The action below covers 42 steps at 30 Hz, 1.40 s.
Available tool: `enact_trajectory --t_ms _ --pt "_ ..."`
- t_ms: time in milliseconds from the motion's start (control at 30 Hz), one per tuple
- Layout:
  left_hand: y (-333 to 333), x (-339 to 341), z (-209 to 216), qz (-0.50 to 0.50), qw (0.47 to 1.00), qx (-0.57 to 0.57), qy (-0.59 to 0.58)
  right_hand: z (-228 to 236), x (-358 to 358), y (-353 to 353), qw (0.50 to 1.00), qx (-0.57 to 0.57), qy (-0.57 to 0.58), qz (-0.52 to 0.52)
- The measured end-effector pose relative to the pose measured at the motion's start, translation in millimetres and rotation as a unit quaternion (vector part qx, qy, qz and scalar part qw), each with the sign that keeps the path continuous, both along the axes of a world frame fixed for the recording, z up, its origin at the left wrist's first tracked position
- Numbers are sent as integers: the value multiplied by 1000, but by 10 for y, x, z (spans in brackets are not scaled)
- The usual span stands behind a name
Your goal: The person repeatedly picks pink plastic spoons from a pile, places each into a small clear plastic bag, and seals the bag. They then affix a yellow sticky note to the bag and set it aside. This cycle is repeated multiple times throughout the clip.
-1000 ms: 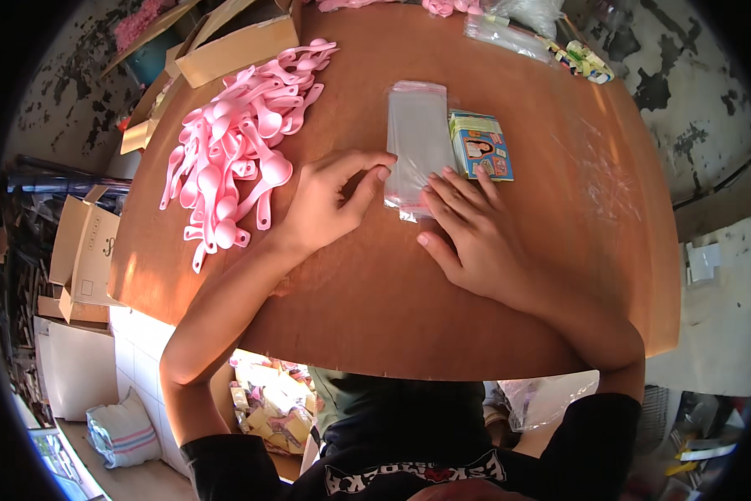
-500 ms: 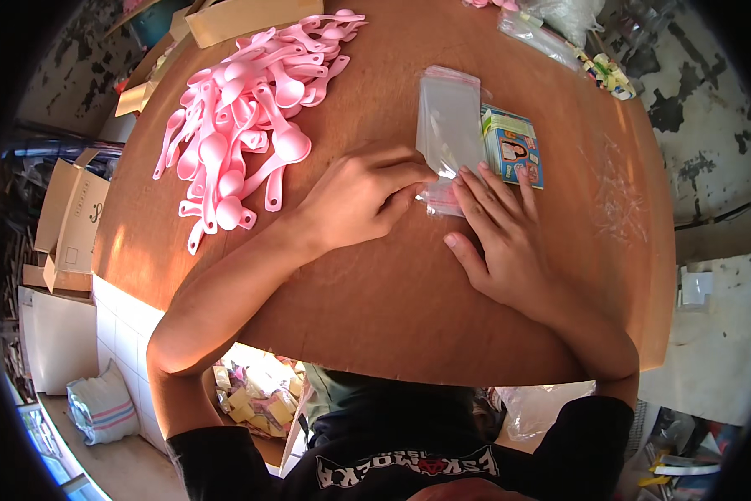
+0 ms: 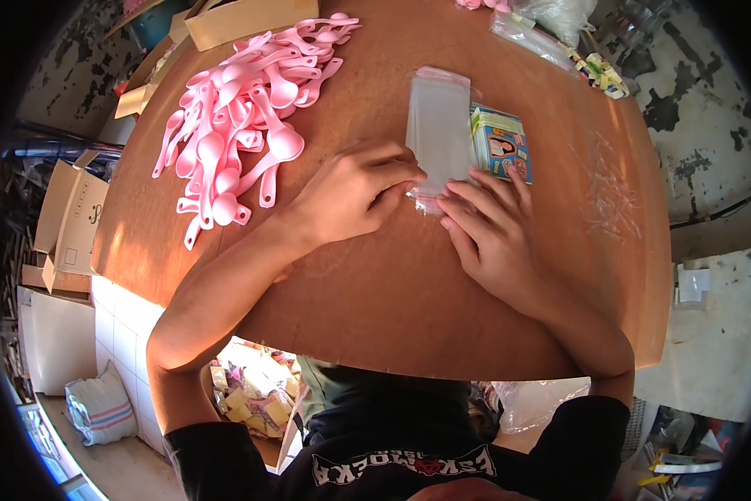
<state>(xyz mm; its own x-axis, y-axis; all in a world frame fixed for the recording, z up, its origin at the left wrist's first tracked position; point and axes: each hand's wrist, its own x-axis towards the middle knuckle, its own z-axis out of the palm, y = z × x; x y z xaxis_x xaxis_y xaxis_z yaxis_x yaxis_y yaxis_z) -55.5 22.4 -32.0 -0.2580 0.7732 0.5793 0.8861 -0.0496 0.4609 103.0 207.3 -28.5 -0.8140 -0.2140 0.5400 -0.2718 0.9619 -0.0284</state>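
A stack of clear plastic bags (image 3: 439,117) lies on the table in front of me, its near end between my hands. My left hand (image 3: 355,194) is closed, thumb and forefinger pinching the left near edge of the bags. Across the bags' near right corner rests my right hand (image 3: 497,238), fingers stretched and slightly apart, holding nothing. Just beyond its fingertips, to the right of the bags, sits a stack of colourful printed cards (image 3: 502,149). To the left of my left hand spreads a heap of pink plastic spoons (image 3: 211,149).
Thin clear plastic strips (image 3: 616,200) lie scattered at the right on the brown wooden table (image 3: 375,309). Cardboard boxes (image 3: 250,23) stand at the far left edge. Plastic packets (image 3: 532,42) lie at the far right. Below the table is a box of small packets (image 3: 254,392).
The view has shifted slightly. My right hand's fingers have drawn back a little toward the bags' near end and bent more. My left hand keeps its pinch at the bags' edge.
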Motion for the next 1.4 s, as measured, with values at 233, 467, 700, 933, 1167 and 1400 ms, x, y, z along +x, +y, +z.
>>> enact_trajectory --t_ms 233,467,700,933,1167,1400 --pt "-16 4 15 -13 999 -23 -22 -6 -64 7 999 -16 44 19" --pt "-21 2 23 -21 999 -28 -18 26 -136 63 995 -64 73 -1" --pt "-22 25 10 -21 999 -26 -14 -26 -116 79 991 -98 89 37" --pt "-23 5 42 -21 999 -25 -6 1 -137 100 990 -109 87 34" --pt "-34 4 17 -21 999 -28 -9 -12 -144 84 989 -117 92 20" --pt "-30 26 25 -20 999 -41 -11 27 -105 81 989 -124 72 18"
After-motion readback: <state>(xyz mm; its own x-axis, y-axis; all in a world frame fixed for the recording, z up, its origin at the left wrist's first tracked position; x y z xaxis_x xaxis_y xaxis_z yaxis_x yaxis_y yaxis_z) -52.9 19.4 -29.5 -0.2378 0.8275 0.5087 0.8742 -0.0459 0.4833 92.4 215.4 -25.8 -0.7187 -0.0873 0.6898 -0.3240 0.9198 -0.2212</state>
